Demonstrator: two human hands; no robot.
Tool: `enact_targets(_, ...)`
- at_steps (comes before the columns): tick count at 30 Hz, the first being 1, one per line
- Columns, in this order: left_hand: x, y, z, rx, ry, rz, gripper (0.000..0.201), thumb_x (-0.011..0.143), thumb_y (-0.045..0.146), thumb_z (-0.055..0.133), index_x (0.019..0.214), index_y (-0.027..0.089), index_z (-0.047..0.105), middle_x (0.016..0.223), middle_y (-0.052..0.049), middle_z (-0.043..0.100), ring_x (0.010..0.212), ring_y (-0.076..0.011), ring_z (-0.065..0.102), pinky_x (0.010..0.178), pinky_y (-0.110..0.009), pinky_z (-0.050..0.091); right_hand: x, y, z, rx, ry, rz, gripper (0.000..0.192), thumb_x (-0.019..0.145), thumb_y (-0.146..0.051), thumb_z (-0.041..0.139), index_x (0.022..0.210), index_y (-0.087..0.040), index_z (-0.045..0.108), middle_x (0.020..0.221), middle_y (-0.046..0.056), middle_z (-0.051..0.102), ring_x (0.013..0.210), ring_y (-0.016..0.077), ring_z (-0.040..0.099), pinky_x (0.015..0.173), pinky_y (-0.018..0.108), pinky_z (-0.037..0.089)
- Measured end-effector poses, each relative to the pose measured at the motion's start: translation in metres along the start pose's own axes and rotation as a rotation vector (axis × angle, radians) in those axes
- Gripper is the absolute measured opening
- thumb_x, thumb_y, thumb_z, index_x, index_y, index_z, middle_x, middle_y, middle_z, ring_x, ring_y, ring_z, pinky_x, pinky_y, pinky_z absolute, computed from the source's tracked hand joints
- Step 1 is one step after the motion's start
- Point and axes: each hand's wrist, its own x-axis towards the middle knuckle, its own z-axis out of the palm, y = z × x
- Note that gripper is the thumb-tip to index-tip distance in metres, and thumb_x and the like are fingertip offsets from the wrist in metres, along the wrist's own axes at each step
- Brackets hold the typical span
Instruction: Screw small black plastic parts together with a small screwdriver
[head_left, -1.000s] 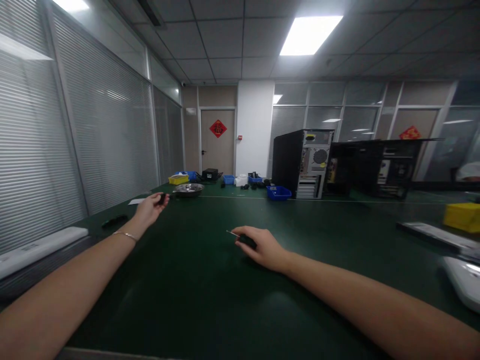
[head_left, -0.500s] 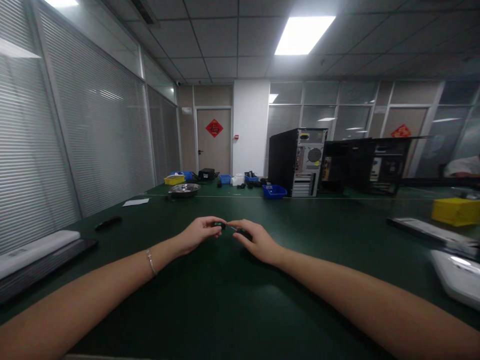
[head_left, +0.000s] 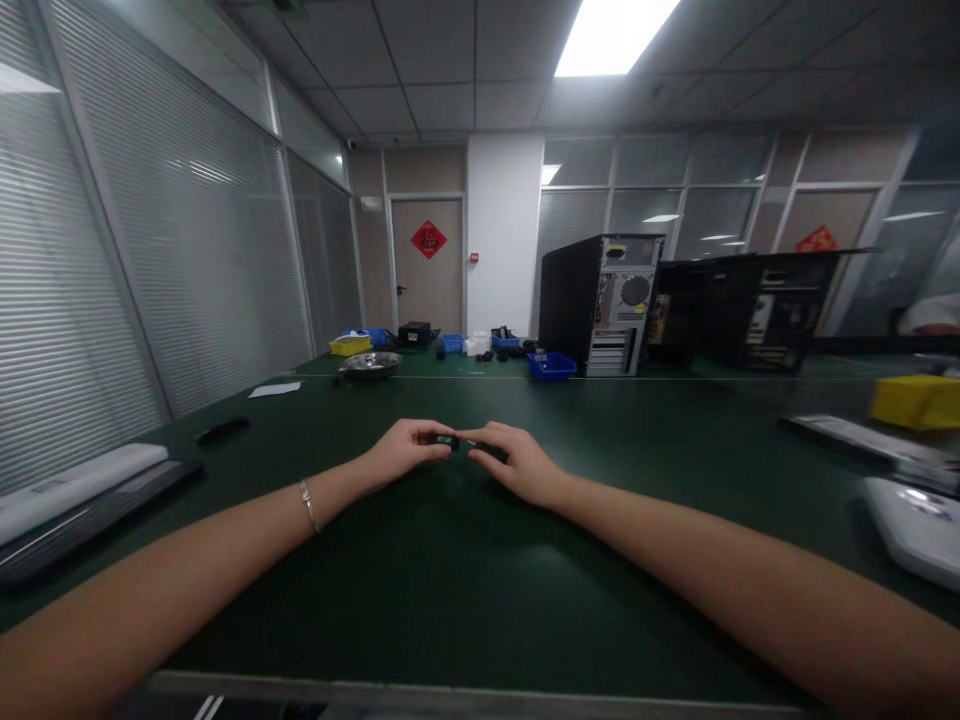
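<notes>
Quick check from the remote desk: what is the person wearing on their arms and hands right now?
Both forearms are bare, no sleeves in view and no gloves. The left hand side has a thin silvery bracelet at the wrist. The right hand and its wrist show nothing worn.

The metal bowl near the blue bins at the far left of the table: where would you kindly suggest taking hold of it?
Grip the bowl at its near rim, coming from above: it sits upright, wide and shallow, so the flared edge is likely the only pinchable part.
</notes>
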Motion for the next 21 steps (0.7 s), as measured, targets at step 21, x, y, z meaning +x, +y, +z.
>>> enact_targets(21,-0.001,0.0013,-0.002,0.138,0.004,0.051,0.034,0.075,0.029,0.06,0.106,0.016,0.063,0.095,-0.008,0.064,0.084,-0.0198,0.058,0.075,-0.032,0.045,-0.0004,0.0024,0.0016,-0.003,-0.019,0.005,0.034,0.087,-0.027,0.049,0.121,-0.024,0.055,0.097,0.005,0.062,0.084,0.0169,0.057,0.076,0.03,0.044)
